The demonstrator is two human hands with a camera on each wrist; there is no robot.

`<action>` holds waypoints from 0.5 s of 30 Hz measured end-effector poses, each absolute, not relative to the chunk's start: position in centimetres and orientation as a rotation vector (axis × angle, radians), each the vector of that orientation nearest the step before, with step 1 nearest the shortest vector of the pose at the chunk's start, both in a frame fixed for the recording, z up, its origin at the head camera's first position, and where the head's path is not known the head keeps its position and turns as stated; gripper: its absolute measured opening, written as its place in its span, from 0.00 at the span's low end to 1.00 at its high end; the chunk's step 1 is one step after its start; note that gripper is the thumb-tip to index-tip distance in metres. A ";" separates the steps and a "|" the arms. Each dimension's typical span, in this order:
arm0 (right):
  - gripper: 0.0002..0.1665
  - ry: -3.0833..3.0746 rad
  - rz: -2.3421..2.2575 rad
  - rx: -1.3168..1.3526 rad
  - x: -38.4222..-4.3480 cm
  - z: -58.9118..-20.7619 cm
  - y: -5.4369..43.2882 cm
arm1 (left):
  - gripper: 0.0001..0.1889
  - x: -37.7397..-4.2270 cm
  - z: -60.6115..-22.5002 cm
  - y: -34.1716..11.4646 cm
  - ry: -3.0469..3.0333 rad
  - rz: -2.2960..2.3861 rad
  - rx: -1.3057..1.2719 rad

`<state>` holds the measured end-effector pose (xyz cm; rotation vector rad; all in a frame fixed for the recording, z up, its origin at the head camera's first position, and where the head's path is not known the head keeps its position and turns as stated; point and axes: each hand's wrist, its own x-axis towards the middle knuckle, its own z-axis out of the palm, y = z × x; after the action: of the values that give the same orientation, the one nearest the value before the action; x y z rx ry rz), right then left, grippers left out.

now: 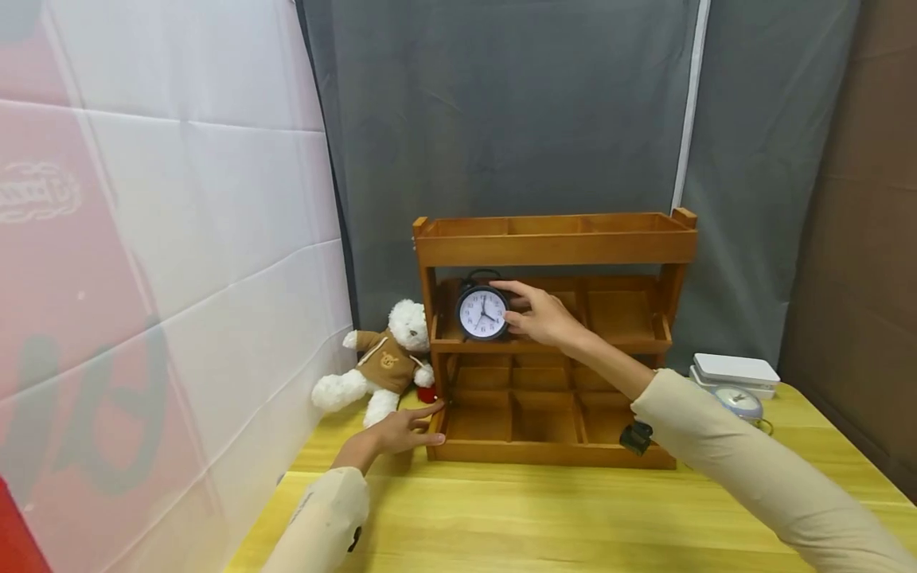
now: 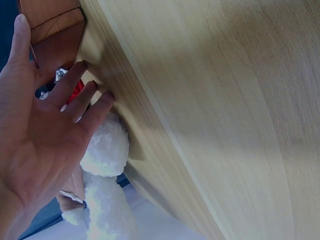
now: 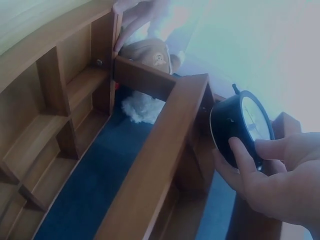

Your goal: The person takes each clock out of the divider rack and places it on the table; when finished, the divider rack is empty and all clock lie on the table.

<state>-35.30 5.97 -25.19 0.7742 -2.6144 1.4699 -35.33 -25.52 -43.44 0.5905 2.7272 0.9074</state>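
Note:
My right hand grips a black round alarm clock by its right side, thumb and fingers around the case. The clock, its white dial facing forward, is at the left compartment of the middle tier of a brown wooden shelf. In the right wrist view the clock appears in the fingers, near the shelf's wooden boards; whether it rests on the tier is unclear. With fingers extended, my left hand lies against the shelf's lower left corner. The left wrist view shows that palm with nothing in it.
A white plush bear in a brown hoodie leans left of the shelf, a small red object beside it. To the right are white boxes and a pale blue round clock. A white curtain borders the table at left.

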 end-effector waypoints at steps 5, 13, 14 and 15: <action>0.35 -2.613 1.494 0.812 -33.7 -25.0 7.6 | 0.41 -35.4 -43.5 -25.7 2.728 0.911 0.600; 0.35 -2.609 1.448 0.886 -31.6 -25.7 10.6 | 0.41 -35.1 -43.4 -25.6 2.717 0.912 0.620; 0.35 -2.606 1.448 0.896 -31.3 -25.7 10.9 | 0.41 -35.0 -43.4 -25.5 2.716 0.914 0.619; 0.35 -2.603 1.448 0.901 -31.0 -25.8 11.3 | 0.41 -35.0 -43.3 -25.5 2.716 0.916 0.618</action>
<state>-31.04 11.27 -25.79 0.9013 -2.6027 1.4480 -35.02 -25.49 -43.33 0.6180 2.7158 0.9165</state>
